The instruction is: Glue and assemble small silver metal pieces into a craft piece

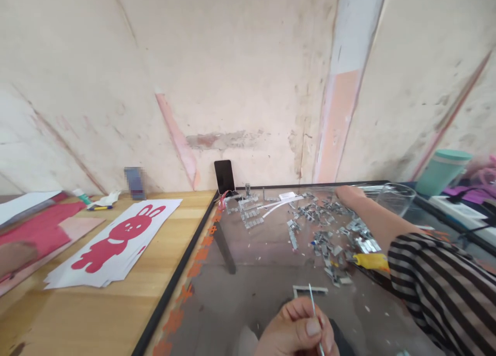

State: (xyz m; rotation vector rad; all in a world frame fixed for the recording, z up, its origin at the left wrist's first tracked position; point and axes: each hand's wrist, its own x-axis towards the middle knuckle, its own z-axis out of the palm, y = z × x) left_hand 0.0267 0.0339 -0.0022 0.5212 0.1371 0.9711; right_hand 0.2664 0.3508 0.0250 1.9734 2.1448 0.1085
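Note:
My left hand [296,331] is at the bottom centre, its fingers pinched shut on a thin metal pin [313,304] that points up. Just beyond the pin a small white rectangular frame [310,290] lies on the glass table top [251,273]. My right arm, in a black-and-white striped sleeve, reaches across the table. My right hand [349,194] is at the far side next to a clear glass cup [395,197], and its fingers do not show. Several small silvery metal pieces [325,232] lie scattered under and around that arm.
A yellow-handled tool [370,260] lies by my right sleeve. A black phone [225,176] leans on the wall. Left of the glass, the wooden table [116,314] carries white sheets with a red rabbit [116,237] and red paper [39,229]. A teal container [442,172] stands far right.

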